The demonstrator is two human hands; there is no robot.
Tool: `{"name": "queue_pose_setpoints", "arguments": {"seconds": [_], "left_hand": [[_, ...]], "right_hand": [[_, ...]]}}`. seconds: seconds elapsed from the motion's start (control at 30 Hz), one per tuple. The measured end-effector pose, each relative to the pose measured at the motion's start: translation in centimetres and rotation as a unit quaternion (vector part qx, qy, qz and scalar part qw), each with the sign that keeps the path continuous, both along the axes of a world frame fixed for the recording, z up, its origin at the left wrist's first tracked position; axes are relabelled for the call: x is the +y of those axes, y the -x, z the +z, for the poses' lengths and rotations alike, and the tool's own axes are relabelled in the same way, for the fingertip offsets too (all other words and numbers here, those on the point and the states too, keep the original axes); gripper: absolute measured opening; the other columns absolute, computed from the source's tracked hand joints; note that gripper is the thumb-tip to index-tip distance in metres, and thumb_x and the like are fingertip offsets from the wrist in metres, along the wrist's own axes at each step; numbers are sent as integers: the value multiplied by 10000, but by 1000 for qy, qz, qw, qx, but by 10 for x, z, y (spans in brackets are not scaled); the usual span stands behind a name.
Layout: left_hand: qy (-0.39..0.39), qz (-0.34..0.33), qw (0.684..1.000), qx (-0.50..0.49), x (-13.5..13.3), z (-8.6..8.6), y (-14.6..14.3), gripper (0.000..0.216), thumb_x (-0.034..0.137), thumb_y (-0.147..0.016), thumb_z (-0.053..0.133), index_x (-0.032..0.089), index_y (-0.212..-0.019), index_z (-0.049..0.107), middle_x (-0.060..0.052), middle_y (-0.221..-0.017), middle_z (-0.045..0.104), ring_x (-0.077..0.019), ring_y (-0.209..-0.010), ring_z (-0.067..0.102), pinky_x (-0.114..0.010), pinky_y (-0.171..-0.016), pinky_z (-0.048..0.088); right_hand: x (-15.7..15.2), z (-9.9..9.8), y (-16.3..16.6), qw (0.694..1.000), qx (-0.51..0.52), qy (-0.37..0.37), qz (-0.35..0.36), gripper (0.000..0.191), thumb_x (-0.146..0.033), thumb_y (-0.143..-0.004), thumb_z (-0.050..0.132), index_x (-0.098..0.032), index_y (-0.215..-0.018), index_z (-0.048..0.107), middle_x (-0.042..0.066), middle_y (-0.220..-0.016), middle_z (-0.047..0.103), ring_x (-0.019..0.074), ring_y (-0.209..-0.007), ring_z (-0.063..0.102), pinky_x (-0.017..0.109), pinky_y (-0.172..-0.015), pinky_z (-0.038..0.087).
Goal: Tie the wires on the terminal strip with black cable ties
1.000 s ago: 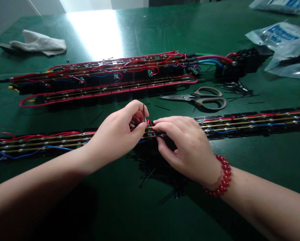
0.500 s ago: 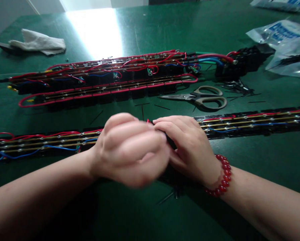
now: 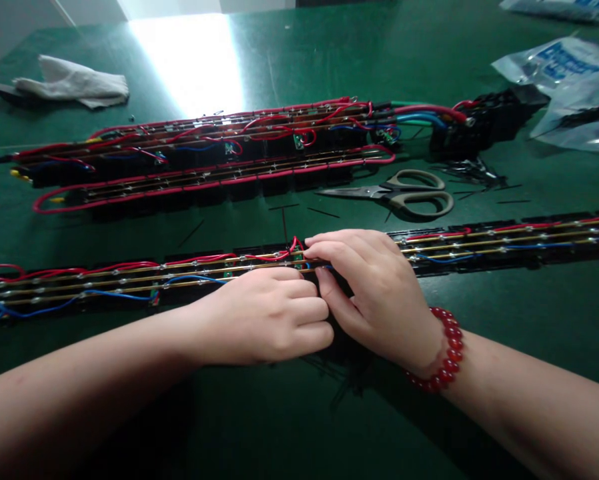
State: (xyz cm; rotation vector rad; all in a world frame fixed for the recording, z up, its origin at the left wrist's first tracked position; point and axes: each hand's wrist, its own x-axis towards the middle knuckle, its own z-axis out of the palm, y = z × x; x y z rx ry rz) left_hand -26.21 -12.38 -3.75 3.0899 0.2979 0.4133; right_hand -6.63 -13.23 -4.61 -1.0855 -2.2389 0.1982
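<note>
A long black strip assembly (image 3: 504, 243) with brass rails and red and blue wires runs across the green table in front of me. My right hand (image 3: 369, 290), with a red bead bracelet at the wrist, presses its fingers on the strip's middle, by a red wire loop (image 3: 295, 244). A thin black cable tie (image 3: 284, 223) stands up just beyond that spot. My left hand (image 3: 267, 317) lies curled at the strip's near edge, over a heap of black cable ties (image 3: 344, 373). Its fingers are closed; what they hold is hidden.
A second, wider wired assembly (image 3: 204, 157) lies further back. Grey scissors (image 3: 404, 195) rest to its right, with cut tie ends around. A white cloth (image 3: 69, 81) sits far left. Plastic bags (image 3: 564, 67) lie far right.
My left hand let go of the upright cable tie, swept down and toward me, and now rests curled at the strip's near edge. The right hand stayed put.
</note>
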Motion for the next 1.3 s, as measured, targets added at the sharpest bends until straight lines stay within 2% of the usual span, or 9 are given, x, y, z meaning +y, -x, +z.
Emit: {"name": "queue_pose_setpoints", "arguments": {"seconds": [0.43,0.6,0.73,0.8,0.87,0.97,1.13,1.3], "left_hand": [[11,-4,1000,-5,0,0,0,173,214,-966,500,221,-842,620,-4,-757,610,-170,-679,505,-352,-667,395],[52,-6,998,-30,1,4,-1,236,212,-973,461,215,-845,660,-12,-762,648,-167,-663,519,-347,-651,405],[112,-1,988,-104,0,13,0,192,194,-959,488,185,-874,661,-20,-745,680,-153,-667,557,-308,-654,435],[120,37,978,-165,-1,17,1,132,176,-948,524,169,-910,650,-12,-707,679,-141,-646,571,-285,-641,443],[111,111,965,-211,-1,19,1,91,170,-945,549,171,-929,638,6,-693,679,-122,-617,570,-260,-617,433],[85,203,951,-217,1,15,1,78,176,-943,566,180,-913,638,21,-716,691,-100,-591,558,-240,-597,412],[73,221,957,-174,3,6,0,114,210,-936,568,170,-879,658,13,-688,675,-120,-594,562,-270,-613,394],[67,239,953,-173,3,6,-1,146,218,-938,554,172,-836,648,16,-658,645,-121,-587,543,-266,-615,397]], "right_hand": [[0,1,0,1000,-8,-6,0,170,-131,-905,515,-219,-1016,610,55,-1095,740,230,-1021,673,394,-924,474],[0,-1,0,1000,-10,-7,1,163,-135,-907,521,-207,-1019,613,60,-1092,739,228,-1025,670,389,-927,468],[1,-2,-2,1000,-7,-12,4,157,-160,-907,527,-206,-1028,616,61,-1101,738,230,-1029,667,386,-931,462],[1,-2,-3,1000,-6,-8,15,169,-175,-905,527,-198,-1046,617,70,-1118,735,239,-1039,666,393,-928,463],[1,-1,-3,1000,-9,0,24,193,-188,-897,533,-199,-1073,611,71,-1140,730,248,-1056,663,403,-927,461],[0,-1,-3,1000,-8,1,15,208,-189,-887,540,-204,-1084,604,67,-1145,730,250,-1066,663,401,-933,458],[-1,0,-2,1000,19,10,3,182,-200,-886,536,-173,-1053,604,89,-1067,738,250,-1004,677,407,-903,473],[-2,2,-2,998,50,25,10,147,-217,-879,511,-175,-991,597,96,-1029,733,260,-980,677,424,-886,477]]}}
